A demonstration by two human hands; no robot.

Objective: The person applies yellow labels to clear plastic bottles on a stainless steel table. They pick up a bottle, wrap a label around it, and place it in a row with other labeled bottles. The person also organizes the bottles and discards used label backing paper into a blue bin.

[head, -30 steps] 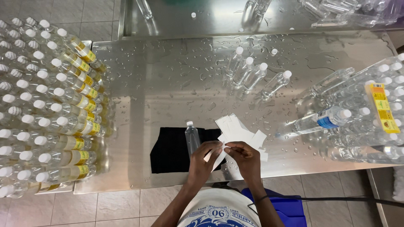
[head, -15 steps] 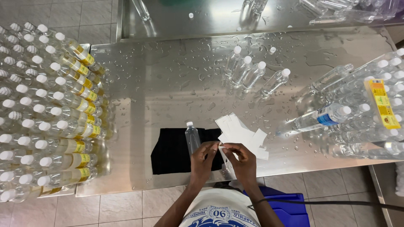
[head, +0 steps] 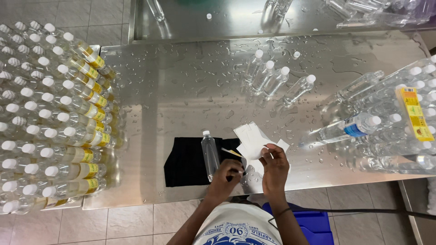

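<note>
Left hand (head: 227,178): lower centre of frame, fingers curled in a closed grip on the end of a thin strip (head: 231,152) with a yellow tip.
Right hand (head: 274,168): just right of the left, fingers pinched shut on a white label sheet (head: 252,140).
Clear bottle (head: 210,155): lying on a black cloth (head: 184,162), just left of the hands.
Tabletop (head: 181,90): wet steel.
Labelled bottles (head: 68,113): massed at left.
Four bare bottles (head: 272,79): upper centre.

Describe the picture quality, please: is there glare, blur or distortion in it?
Head view: soft glare on the wet steel table; wide-lens bending tilts the labelled bottles outward at the left edge; the hands, left hand and right hand, look sharp, without motion blur.
</note>
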